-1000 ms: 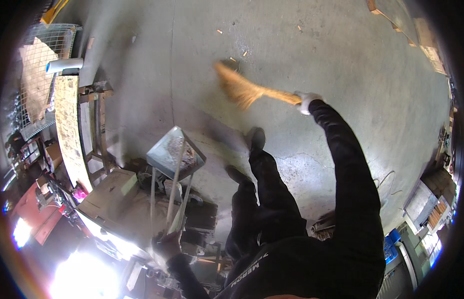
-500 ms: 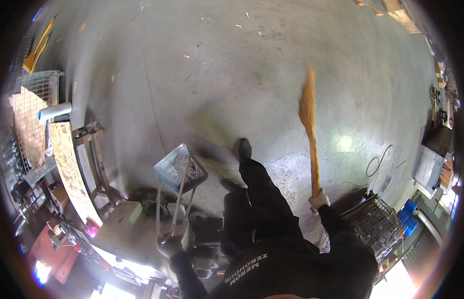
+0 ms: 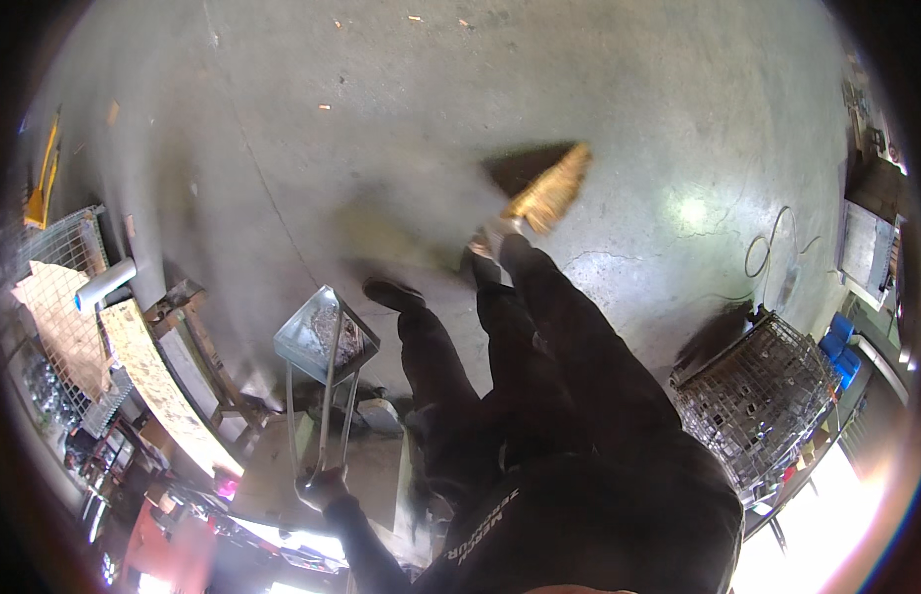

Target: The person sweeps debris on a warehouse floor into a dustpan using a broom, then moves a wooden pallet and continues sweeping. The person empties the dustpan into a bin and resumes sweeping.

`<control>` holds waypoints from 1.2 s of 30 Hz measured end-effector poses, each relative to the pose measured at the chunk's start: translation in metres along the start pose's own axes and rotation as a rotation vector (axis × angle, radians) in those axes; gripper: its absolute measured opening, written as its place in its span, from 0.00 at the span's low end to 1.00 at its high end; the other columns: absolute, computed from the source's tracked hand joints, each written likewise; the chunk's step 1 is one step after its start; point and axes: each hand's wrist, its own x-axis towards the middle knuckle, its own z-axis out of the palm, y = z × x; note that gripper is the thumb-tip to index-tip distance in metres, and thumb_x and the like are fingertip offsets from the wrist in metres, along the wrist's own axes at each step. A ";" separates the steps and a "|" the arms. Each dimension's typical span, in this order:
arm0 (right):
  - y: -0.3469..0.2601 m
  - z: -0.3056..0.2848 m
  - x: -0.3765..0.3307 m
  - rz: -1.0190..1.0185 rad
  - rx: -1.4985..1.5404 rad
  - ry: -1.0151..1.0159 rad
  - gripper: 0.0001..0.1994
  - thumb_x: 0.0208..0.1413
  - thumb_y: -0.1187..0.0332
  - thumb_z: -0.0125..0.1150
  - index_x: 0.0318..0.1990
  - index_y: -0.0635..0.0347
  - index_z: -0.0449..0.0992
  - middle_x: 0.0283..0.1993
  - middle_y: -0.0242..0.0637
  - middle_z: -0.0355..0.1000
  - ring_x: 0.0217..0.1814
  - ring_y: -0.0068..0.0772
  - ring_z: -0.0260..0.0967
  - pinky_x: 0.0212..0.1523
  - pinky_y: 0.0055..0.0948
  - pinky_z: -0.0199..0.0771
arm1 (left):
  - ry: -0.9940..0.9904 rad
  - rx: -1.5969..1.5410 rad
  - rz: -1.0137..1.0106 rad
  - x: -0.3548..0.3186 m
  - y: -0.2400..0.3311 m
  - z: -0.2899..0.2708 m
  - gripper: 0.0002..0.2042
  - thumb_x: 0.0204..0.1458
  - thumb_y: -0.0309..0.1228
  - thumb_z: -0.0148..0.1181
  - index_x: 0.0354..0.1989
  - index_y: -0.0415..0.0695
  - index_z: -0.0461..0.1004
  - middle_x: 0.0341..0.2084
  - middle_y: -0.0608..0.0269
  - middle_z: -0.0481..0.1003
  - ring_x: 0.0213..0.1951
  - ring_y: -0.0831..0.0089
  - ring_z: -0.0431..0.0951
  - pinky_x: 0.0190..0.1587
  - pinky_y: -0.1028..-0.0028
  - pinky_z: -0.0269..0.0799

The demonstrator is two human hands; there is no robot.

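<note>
- Right hand (image 3: 492, 236) fingers clenched on the broom (image 3: 547, 188), its blurred bristles over the floor (image 3: 381, 119) beyond the foot (image 3: 391, 293).
- Left hand (image 3: 322, 487) fingers grasp the dustpan (image 3: 322, 337) handle, pan left of the foot.
- Wire basket (image 3: 767, 391) well right.

Right arm stretched forward, right hand (image 3: 492, 238) in a closed grip, left hand (image 3: 322, 487) clenched low

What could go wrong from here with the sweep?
The broom is blurred in mid-swing in the right hand, close to the feet, so it could clip a shoe. The dustpan in the left hand already holds debris; tilting it may spill. The cable on the floor could snag the bristles.
</note>
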 end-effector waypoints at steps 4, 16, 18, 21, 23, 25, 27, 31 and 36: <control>-0.029 0.099 -0.047 -0.275 -0.243 -0.028 0.10 0.53 0.73 0.58 0.36 0.57 0.62 0.29 0.39 0.66 0.24 0.35 0.70 0.20 0.36 0.72 | -0.126 0.100 0.086 0.039 0.012 0.009 0.11 0.46 0.45 0.52 0.27 0.53 0.75 0.24 0.67 0.76 0.27 0.54 0.75 0.53 0.22 0.41; 0.075 0.081 -0.154 -0.326 -0.516 0.313 0.22 0.48 0.78 0.57 0.51 0.47 0.63 0.23 0.34 0.63 0.18 0.31 0.65 0.15 0.35 0.68 | -0.160 0.169 -0.078 0.143 0.078 0.068 0.26 0.54 0.57 0.44 0.38 0.45 0.76 0.26 0.61 0.76 0.32 0.61 0.75 0.35 0.56 0.69; 0.101 0.118 -0.107 -0.238 -0.525 0.359 0.13 0.48 0.76 0.58 0.43 0.52 0.68 0.21 0.33 0.63 0.18 0.30 0.66 0.15 0.33 0.68 | -0.166 0.184 -0.146 0.146 0.092 0.067 0.25 0.55 0.56 0.45 0.38 0.47 0.77 0.26 0.60 0.77 0.31 0.61 0.75 0.33 0.59 0.67; 0.130 0.199 -0.041 -0.032 -0.311 0.048 0.11 0.50 0.71 0.57 0.20 0.51 0.62 0.15 0.29 0.60 0.17 0.26 0.64 0.15 0.28 0.65 | -0.391 0.152 -0.001 0.151 0.104 0.063 0.20 0.57 0.51 0.47 0.32 0.47 0.75 0.23 0.64 0.73 0.24 0.66 0.71 0.31 0.63 0.67; 0.149 0.258 -0.023 -0.178 -0.567 -0.022 0.14 0.50 0.71 0.58 0.18 0.49 0.60 0.15 0.29 0.61 0.14 0.25 0.62 0.12 0.26 0.62 | -0.211 0.159 -0.043 0.155 0.104 0.054 0.17 0.58 0.47 0.49 0.35 0.46 0.74 0.26 0.64 0.74 0.26 0.67 0.73 0.29 0.67 0.67; 0.177 0.305 -0.032 -0.235 -0.625 -0.016 0.10 0.50 0.72 0.58 0.37 0.50 0.63 0.21 0.33 0.63 0.13 0.29 0.61 0.10 0.28 0.62 | -0.183 0.225 0.057 0.159 0.097 0.041 0.12 0.61 0.42 0.48 0.38 0.47 0.73 0.29 0.64 0.74 0.26 0.68 0.72 0.29 0.68 0.68; 0.213 0.331 -0.055 -0.350 -0.729 -0.071 0.26 0.50 0.73 0.60 0.55 0.47 0.58 0.29 0.36 0.67 0.18 0.34 0.68 0.14 0.33 0.70 | -0.110 -0.280 -0.172 0.165 0.091 0.027 0.14 0.60 0.42 0.48 0.41 0.43 0.72 0.33 0.62 0.73 0.26 0.67 0.73 0.28 0.65 0.73; 0.266 0.337 -0.092 -0.333 -1.288 -0.053 0.40 0.46 0.71 0.64 0.68 0.43 0.52 0.39 0.41 0.72 0.25 0.35 0.73 0.20 0.35 0.75 | -0.040 0.063 0.075 0.164 0.085 -0.006 0.13 0.59 0.43 0.50 0.39 0.46 0.72 0.34 0.63 0.72 0.33 0.64 0.73 0.36 0.61 0.71; 0.313 0.346 -0.053 -0.480 -2.263 -0.238 0.31 0.50 0.56 0.60 0.64 0.45 0.62 0.36 0.51 0.76 0.33 0.52 0.76 0.36 0.50 0.75 | 0.183 -0.181 -0.097 0.153 0.103 -0.039 0.18 0.55 0.43 0.53 0.46 0.42 0.70 0.37 0.58 0.70 0.35 0.58 0.72 0.33 0.58 0.71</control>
